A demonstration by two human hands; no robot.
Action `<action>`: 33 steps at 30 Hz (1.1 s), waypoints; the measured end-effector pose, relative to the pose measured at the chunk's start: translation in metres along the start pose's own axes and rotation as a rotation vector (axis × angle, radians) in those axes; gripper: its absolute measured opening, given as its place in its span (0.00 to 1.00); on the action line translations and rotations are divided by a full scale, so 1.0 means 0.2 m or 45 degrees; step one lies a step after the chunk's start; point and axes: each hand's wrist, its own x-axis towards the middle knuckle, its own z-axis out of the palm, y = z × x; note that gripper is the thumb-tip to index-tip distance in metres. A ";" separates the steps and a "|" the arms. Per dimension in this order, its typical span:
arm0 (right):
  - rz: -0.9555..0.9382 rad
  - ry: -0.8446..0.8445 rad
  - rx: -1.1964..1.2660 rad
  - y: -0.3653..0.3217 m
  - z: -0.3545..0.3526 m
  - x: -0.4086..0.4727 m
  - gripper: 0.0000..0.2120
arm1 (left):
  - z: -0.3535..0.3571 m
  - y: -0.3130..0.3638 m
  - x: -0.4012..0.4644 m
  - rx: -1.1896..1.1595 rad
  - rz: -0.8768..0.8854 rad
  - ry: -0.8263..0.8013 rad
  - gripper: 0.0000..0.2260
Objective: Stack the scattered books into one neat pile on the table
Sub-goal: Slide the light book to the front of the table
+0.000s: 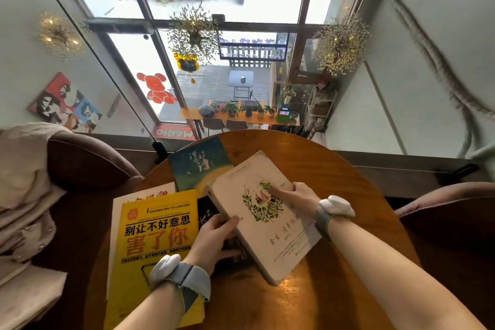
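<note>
From the head camera: I am gripping the cream book point(263, 215) with my right hand point(294, 199), thumb on the cover, while my left hand point(214, 238) is pinching its near edge above the black book point(207, 210). The yellow book point(158, 244), a white book point(139, 197) and the teal book point(199, 162) are lying fanned across the round table point(334, 169); I am judging the pile barely begun.

Round table point(334, 169): wood, glossy, varnished. Cream book point(263, 218): paper cover, matt, worn. Yellow book point(150, 244): glossy cover. Armchair point(88, 161), left of frame: cloth, velvety.
</note>
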 end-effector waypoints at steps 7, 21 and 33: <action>-0.170 -0.015 0.279 0.14 0.00 -0.26 0.35 | 0.05 -0.01 -0.11 0.000 0.020 0.002 0.10; -0.265 0.313 0.670 0.38 0.01 -0.92 0.21 | 0.28 -0.21 -0.43 0.061 0.111 -0.264 0.34; 0.064 0.273 0.389 0.82 0.00 -1.22 0.21 | 0.44 -0.50 -0.54 0.222 -0.062 -0.257 0.36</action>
